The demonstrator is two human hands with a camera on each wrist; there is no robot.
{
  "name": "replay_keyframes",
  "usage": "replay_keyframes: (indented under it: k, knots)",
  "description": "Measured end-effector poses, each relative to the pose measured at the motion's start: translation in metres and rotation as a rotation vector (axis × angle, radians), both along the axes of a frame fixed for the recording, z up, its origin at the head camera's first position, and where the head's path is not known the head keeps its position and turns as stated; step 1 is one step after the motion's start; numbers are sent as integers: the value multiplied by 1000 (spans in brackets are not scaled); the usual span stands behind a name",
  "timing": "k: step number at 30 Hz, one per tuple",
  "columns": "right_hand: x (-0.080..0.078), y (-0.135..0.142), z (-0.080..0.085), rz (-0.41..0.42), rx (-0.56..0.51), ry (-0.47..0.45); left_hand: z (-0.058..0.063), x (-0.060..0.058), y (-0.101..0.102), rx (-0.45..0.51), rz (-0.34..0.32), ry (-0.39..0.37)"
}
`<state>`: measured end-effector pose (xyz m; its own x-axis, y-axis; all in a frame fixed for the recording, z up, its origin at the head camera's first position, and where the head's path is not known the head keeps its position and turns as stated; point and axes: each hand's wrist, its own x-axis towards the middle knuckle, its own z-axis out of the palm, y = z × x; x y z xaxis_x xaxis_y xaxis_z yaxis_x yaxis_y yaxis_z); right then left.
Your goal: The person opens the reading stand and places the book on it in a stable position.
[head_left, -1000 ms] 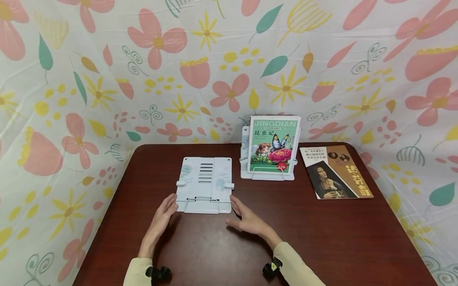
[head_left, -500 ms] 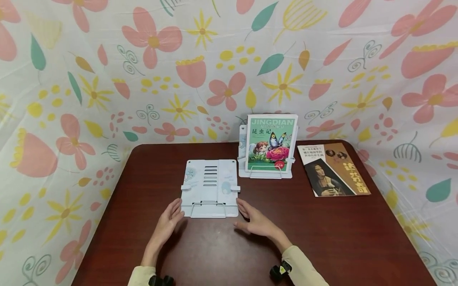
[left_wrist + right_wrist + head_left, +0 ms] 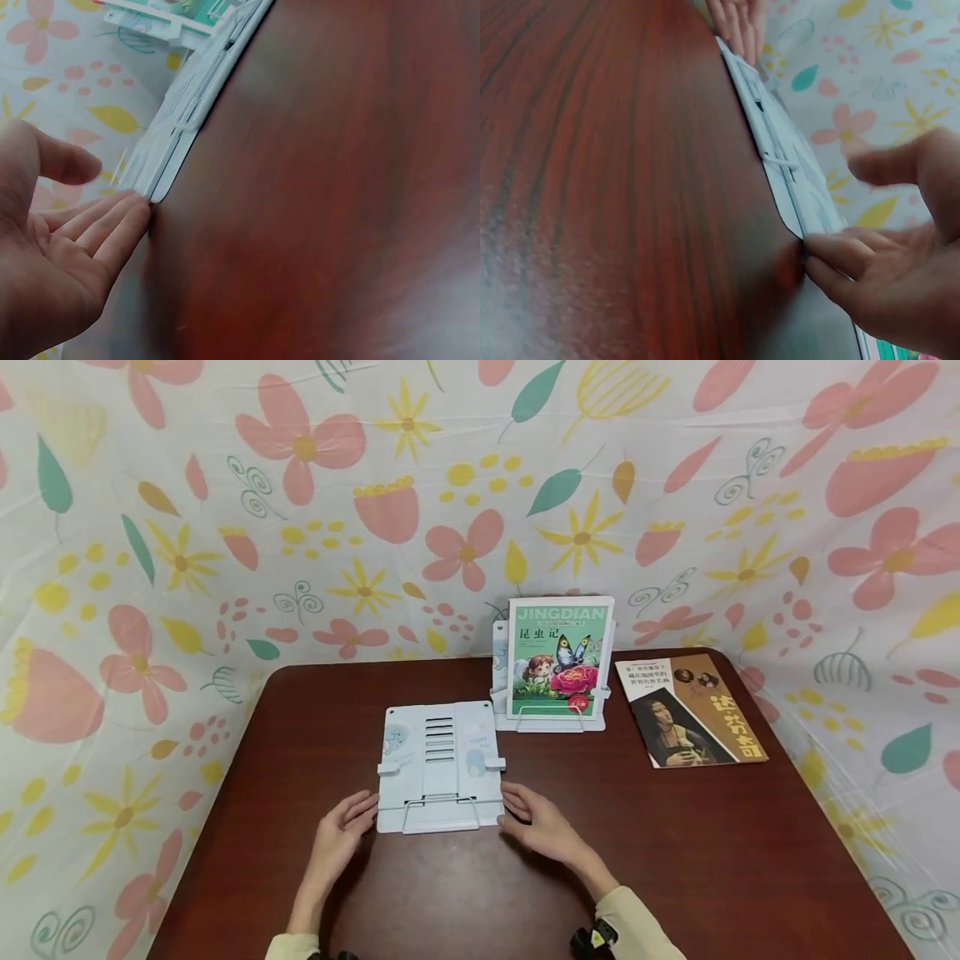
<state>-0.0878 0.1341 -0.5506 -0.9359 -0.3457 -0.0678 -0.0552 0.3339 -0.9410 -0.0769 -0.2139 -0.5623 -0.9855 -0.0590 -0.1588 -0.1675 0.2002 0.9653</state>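
A pale blue-white book stand (image 3: 408, 752) with slots, side clips and a wire page holder lies nearly flat on the table in the head view. At its left edge, near the front corner, my left hand (image 3: 341, 837) touches with extended fingers. The left wrist view shows those fingertips (image 3: 139, 206) against the stand's corner, thumb raised apart. On the opposite edge my right hand (image 3: 546, 831) rests its fingers on the stand's side. In the right wrist view its fingertips (image 3: 817, 251) meet the other corner, and the thumb stands off from the stand.
Behind and to the right, a green-covered book (image 3: 558, 656) leans upright on a second book stand (image 3: 501, 652). A brown and white book (image 3: 693, 710) lies flat on the right of the dark wooden table (image 3: 315, 718). A flowered cloth (image 3: 465, 460) hangs behind.
The slotted book stand has slid toward me and a little to the right, with both hands staying at its sides. The head view has shifted slightly.
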Motion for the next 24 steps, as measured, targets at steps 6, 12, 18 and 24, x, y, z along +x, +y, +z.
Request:
replay_keyframes:
  k: [6, 12, 18, 24]
  knots:
    - [-7, -19, 1, -238, 35, 121, 4, -44, -22, -33, 13, -8]
    - [-14, -40, 0, -120, 163, 138, 3, -101, -17, -49, -62, -79]
    - [-18, -52, 0, -118, 322, 183, 12, -134, -1, -112, -85, -125]
    - [-20, -53, 4, -47, 380, 155, 5, -139, 1, -162, -48, -118]
